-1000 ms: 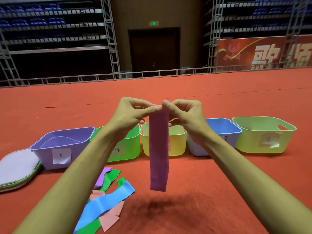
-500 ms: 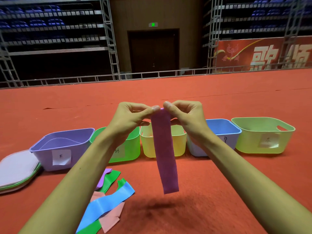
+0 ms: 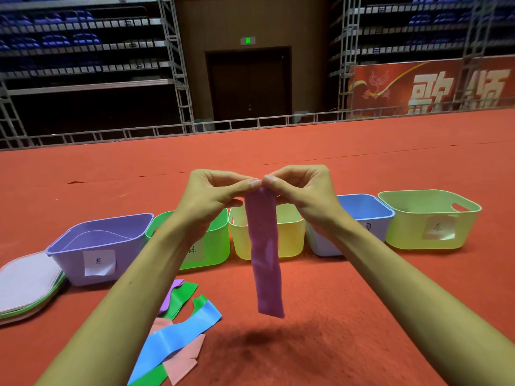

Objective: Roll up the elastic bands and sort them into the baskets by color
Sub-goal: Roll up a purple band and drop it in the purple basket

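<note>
We hold a purple band (image 3: 264,252) up in the middle of our view. Our left hand (image 3: 211,196) and our right hand (image 3: 303,193) meet at its top end. Each hand pinches that end between thumb and first finger, and the other fingers are curled in. The fingertips of the two hands are touching or almost touching. The band hangs down toward 6 o'clock, long and flat, not rolled. Its bottom end hangs free above the red carpet (image 3: 348,316) and touches nothing.

Behind the band, five baskets stand in a row on the carpet, from 9 o'clock to 3 o'clock. First is the purple basket (image 3: 69,263), then the green basket (image 3: 217,246), then the yellow basket (image 3: 291,240), which is right behind the band. Next come the blue basket (image 3: 362,208) and the light green basket (image 3: 404,235). Some have a small paper label on the front.

At 7 o'clock, under our left arm, more bands lie in a loose pile on the carpet. We see a blue band (image 3: 178,335), a green band (image 3: 181,299), a pink band (image 3: 181,363) and a bit of a light purple band (image 3: 170,296). At 8 o'clock, just beside the purple basket, lies a flat stack of lids (image 3: 25,285).
</note>
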The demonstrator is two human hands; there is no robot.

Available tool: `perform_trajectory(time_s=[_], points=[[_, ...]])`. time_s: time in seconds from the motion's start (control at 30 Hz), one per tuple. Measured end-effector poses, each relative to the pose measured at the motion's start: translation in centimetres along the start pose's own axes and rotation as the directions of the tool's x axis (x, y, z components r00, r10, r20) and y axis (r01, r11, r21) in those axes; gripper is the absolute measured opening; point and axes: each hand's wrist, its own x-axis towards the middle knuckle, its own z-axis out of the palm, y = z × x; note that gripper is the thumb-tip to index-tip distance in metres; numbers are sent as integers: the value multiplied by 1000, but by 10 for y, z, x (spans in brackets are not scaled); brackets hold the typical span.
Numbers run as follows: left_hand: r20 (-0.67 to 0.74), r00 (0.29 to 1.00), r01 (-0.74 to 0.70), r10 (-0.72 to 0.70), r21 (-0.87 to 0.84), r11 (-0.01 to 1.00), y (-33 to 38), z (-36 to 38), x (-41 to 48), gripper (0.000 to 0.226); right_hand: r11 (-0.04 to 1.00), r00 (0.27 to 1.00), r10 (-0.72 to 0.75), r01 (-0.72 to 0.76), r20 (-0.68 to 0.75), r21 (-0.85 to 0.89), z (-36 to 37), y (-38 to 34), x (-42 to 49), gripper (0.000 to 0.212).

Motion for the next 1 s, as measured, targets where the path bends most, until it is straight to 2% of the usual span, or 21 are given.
perform_trajectory(time_s=[0.2,0.3,0.6,0.77,1.0], points=[[-10,1000,-13,13,3,1000,0,1,-1,32,1000,1000,-7,6,7,12,0,0,-2,6],[-23,1000,-20,20,5,1000,0,2,-1,27,1000,1000,-12,12,-4,-18,1,-2,-2,11],[-23,1000,-18,19,46,999,-2,2,-4,33,999,1000,17,-18,-17,-47,4,-1,-2,26],[-19,1000,-15,16,28,999,-5,-1,-4,36,998,1000,19,-19,0,-55,3,-1,-2,15],[27,999,-27,27,20,999,-5,0,-5,26,1000,1000,31,-31,-4,-5,0,-2,-4,11]])
